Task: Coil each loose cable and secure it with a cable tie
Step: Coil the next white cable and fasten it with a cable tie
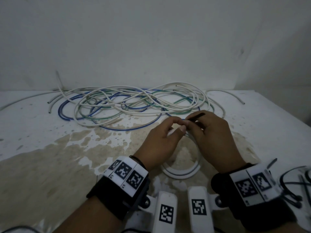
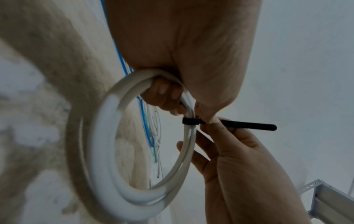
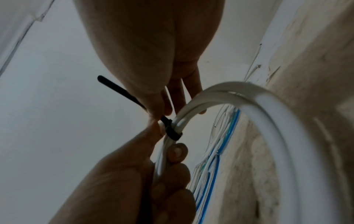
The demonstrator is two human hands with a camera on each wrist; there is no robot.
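A white cable coil (image 1: 182,174) hangs upright between my hands above the table; it also shows as the coil (image 2: 107,151) and the coil (image 3: 287,121) in the wrist views. A black cable tie (image 2: 189,121) is looped round its strands, tail (image 1: 196,116) sticking up to the right. My left hand (image 1: 180,126) grips the coil just beside the tie, fingers (image 2: 164,97) curled round the strands. My right hand (image 1: 193,122) pinches the tie (image 3: 172,131) close to its head, with the tail (image 3: 118,89) passing out behind the thumb.
A tangle of loose white, blue and green cables (image 1: 134,103) lies across the back of the stained white table (image 1: 50,157), against the wall. More black ties (image 1: 294,187) lie at the right edge. A metal shelf frame (image 2: 325,197) stands off to the right.
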